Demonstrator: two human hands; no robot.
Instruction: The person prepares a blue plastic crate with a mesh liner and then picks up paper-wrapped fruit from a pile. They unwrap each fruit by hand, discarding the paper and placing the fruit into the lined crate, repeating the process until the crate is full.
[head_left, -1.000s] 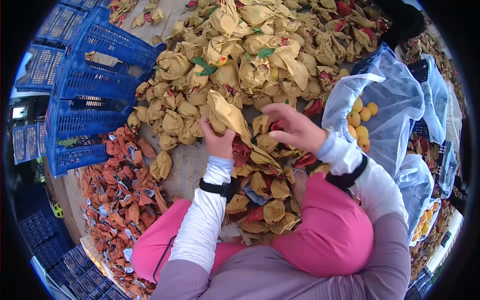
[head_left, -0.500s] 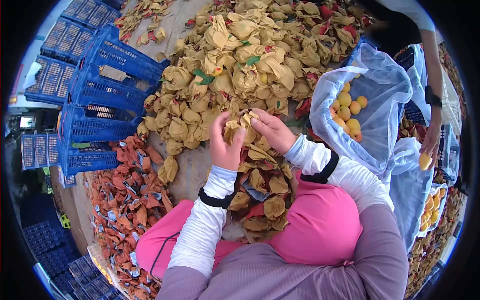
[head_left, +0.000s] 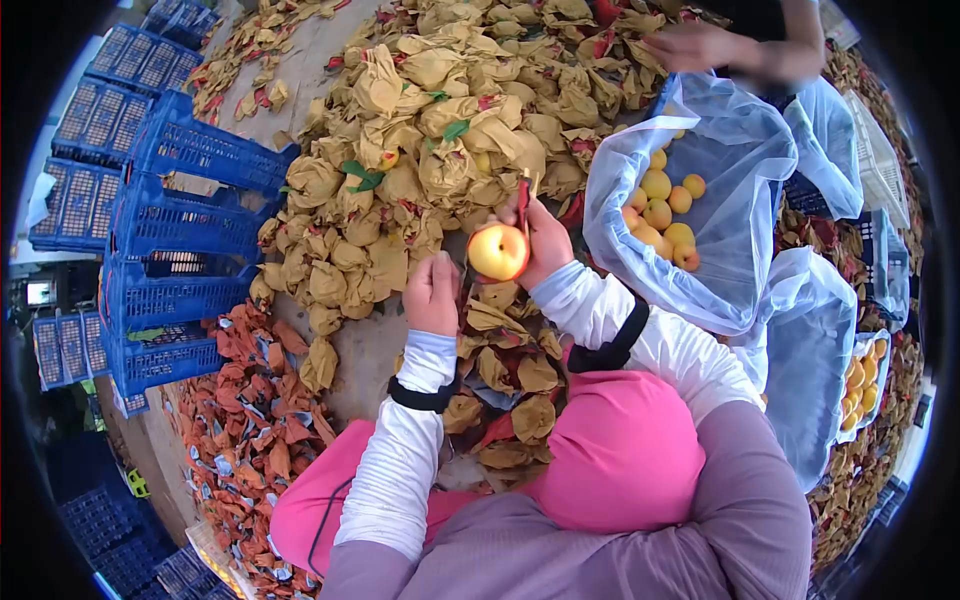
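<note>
A yellow peach (head_left: pixel 497 252) with a dark stem hollow sits in my right hand (head_left: pixel 546 243), its bare face turned up towards me. Red and tan bag paper (head_left: pixel 523 197) sticks up by the same hand's fingers, behind the fruit. Just left of the peach and apart from it, my left hand (head_left: pixel 433 294) is closed, fingertips pressed together; what they pinch, if anything, is too small to make out. Beyond both hands rises a heap of paper-bagged fruit (head_left: pixel 390 200). Crumpled tan wrappers (head_left: pixel 515 370) lie between my legs.
On the right stands a crate lined with a translucent plastic bag (head_left: pixel 735 215), holding several bare peaches (head_left: pixel 657 185). Another person's hand (head_left: pixel 695 47) reaches over the heap at the top. Blue crates (head_left: pixel 185 235) are stacked at left, above orange-brown paper scraps (head_left: pixel 250 400).
The peach has come out of its tan paper into view. My left hand has moved down and closed. The other person's hand has gone from the right side to the heap.
</note>
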